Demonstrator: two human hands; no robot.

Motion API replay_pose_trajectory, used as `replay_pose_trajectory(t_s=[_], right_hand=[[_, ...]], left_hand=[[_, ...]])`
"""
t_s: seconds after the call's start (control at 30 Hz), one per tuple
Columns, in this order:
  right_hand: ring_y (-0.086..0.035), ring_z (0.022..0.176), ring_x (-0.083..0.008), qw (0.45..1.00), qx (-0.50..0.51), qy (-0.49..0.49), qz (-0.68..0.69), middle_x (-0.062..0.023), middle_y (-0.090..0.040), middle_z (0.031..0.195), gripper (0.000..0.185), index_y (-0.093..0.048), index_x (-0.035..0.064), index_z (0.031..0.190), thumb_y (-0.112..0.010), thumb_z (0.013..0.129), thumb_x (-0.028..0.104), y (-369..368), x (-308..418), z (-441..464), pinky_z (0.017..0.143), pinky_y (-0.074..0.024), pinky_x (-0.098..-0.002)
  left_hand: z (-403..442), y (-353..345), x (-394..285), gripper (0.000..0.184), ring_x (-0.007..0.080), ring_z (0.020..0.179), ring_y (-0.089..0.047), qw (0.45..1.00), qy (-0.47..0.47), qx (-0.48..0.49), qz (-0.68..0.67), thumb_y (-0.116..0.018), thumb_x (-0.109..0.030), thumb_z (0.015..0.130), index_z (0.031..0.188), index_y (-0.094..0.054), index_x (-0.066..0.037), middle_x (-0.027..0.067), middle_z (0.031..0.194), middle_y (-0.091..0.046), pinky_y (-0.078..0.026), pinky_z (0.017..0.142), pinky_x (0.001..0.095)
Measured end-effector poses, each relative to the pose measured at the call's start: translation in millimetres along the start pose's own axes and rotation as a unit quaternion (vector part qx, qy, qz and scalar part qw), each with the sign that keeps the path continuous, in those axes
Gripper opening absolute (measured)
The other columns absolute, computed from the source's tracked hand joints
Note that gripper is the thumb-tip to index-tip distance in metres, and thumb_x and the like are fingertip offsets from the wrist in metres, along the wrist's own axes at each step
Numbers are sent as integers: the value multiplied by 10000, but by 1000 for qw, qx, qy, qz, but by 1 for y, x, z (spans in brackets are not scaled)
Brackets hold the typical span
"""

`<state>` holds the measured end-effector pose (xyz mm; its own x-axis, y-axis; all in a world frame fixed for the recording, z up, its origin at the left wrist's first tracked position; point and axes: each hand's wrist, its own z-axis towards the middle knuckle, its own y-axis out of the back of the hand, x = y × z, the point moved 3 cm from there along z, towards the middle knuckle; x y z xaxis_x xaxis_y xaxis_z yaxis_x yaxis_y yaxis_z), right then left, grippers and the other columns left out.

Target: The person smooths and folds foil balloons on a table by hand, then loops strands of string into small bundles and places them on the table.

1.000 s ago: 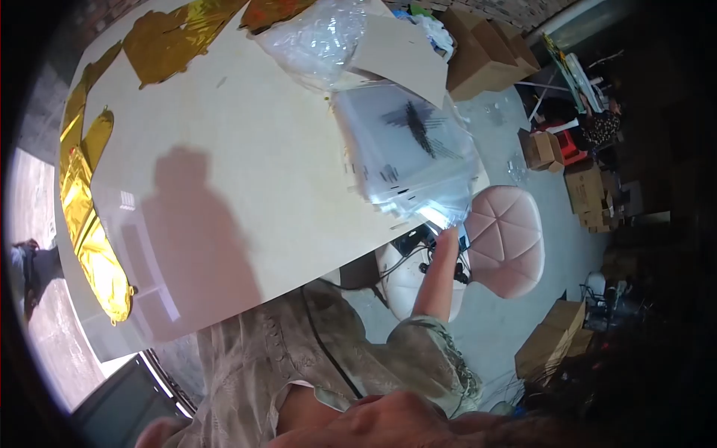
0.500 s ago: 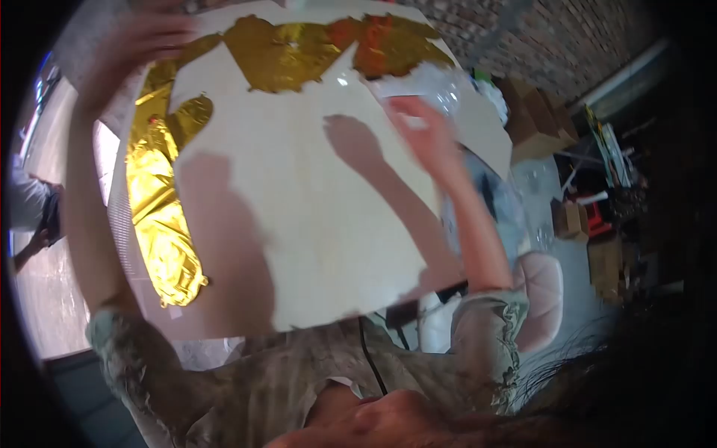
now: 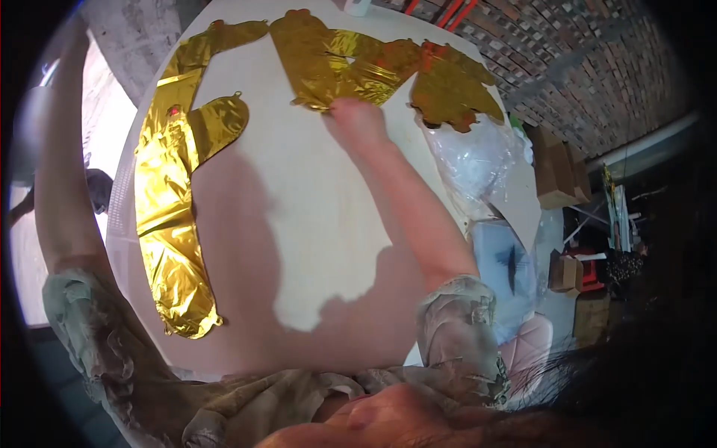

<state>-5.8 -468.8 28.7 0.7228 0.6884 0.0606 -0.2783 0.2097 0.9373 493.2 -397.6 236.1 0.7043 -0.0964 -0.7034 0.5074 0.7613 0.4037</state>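
Note:
My right hand [image 3: 360,123] is closed at the lower edge of a flat gold foil balloon [image 3: 310,63] near the far side of the pale table [image 3: 321,224]. Its fingertips meet the foil there. Along the table's left side lies a long flat gold foil balloon [image 3: 166,201] with a side arm and a bend at the top. Another crumpled gold foil balloon [image 3: 454,86] rests at the far right. My left forearm [image 3: 63,164] reaches up along the left edge; its hand is lost in the dark top corner, with the fingers hidden.
Clear plastic bags [image 3: 474,164] lie at the table's right edge, above a blue-grey packet [image 3: 504,272]. Cardboard boxes [image 3: 556,168] stand on the floor at right, below a brick wall [image 3: 567,67]. Part of another person [image 3: 97,190] shows at far left.
My right hand has moved left from beside the plastic bag to the middle foil balloon's edge. My left hand has gone from above the left balloon out to the top left corner. The view has shifted.

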Motion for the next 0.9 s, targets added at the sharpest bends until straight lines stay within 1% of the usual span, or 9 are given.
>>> replay_pose_trajectory(t_s=[0.07, 0.2, 0.3, 0.5, 0.53, 0.57, 0.73, 0.8, 0.9], right_hand=[[-690, 791, -298, 987, -5, -64, 149, -103, -722, 862, 118, -714, 107, 893, -655, 848, 198, 21, -8, 2, 704, -534, -428], [-657, 702, -247, 980, 55, -95, 169, -93, -710, 790, 230, -724, 84, 849, -744, 822, 311, 12, -31, 20, 648, -503, -370], [-592, 642, -166, 929, 116, -146, 319, -58, -686, 750, 266, -713, 55, 821, -760, 818, 317, 14, -43, 28, 610, -467, -328], [-642, 675, -207, 922, 109, -223, 296, -102, -704, 763, 228, -732, 76, 789, -784, 769, 298, 19, -43, 38, 672, -509, -343], [-642, 675, -207, 924, 107, -223, 292, -102, -704, 763, 228, -732, 76, 789, -784, 769, 298, 15, -48, 40, 672, -509, -343], [-630, 663, -202, 916, 112, -226, 313, -99, -695, 750, 245, -731, 71, 795, -786, 770, 308, 7, -55, 46, 652, -504, -351], [-584, 640, -182, 875, 170, -286, 351, -66, -652, 707, 298, -717, 40, 803, -789, 785, 328, 2, -64, 62, 590, -479, -366], [-549, 622, -168, 856, 145, -274, 413, -43, -622, 717, 302, -692, 11, 813, -780, 807, 300, 6, -61, 61, 544, -454, -369], [-558, 637, -155, 830, 125, -283, 464, -40, -639, 780, 247, -675, 6, 851, -768, 821, 233, 9, -58, 64, 545, -456, -356]], left_hand=[[-6, 19, -12, 432, 196, 1092, -635, 997, -10, 17, -70, -507, -374, 998, 1304, -573, -77, 64, 1192, -667, -519, 900, 400], [-39, 8, -68, 337, 224, 1029, -648, 996, -86, 9, -34, -534, -319, 968, 1183, -622, -76, 85, 1105, -679, -517, 866, 397], [-83, -48, -123, 272, 244, 982, -657, 981, -164, 98, -41, -554, -279, 945, 1092, -659, -75, 100, 1040, -688, -516, 841, 395], [-204, -242, -123, 144, 295, 882, -666, 883, -280, 371, 75, -584, -100, 865, 919, -714, -74, 131, 901, -692, -517, 786, 407], [-226, -260, -129, 153, 320, 880, -656, 814, -408, 377, 173, -575, -140, 875, 907, -712, -81, 134, 875, -677, -517, 796, 429], [-242, -282, -109, 193, 316, 843, -643, 820, -453, 328, 126, -602, -221, 878, 951, -689, -65, 128, 822, -664, -502, 804, 441], [-275, -284, -111, 287, 270, 905, -654, 834, -422, 288, 208, -604, -259, 888, 1106, -667, -84, 90, 864, -682, -490, 862, 429], [-268, -275, -116, 295, 237, 992, -620, 890, -266, 358, 93, -611, -285, 883, 1118, -682, -120, 50, 855, -665, -498, 855, 402], [-248, -280, -115, 245, 240, 1023, -608, 895, -97, 413, 134, -611, -292, 885, 1058, -694, -138, 13, 831, -649, -504, 868, 382]])
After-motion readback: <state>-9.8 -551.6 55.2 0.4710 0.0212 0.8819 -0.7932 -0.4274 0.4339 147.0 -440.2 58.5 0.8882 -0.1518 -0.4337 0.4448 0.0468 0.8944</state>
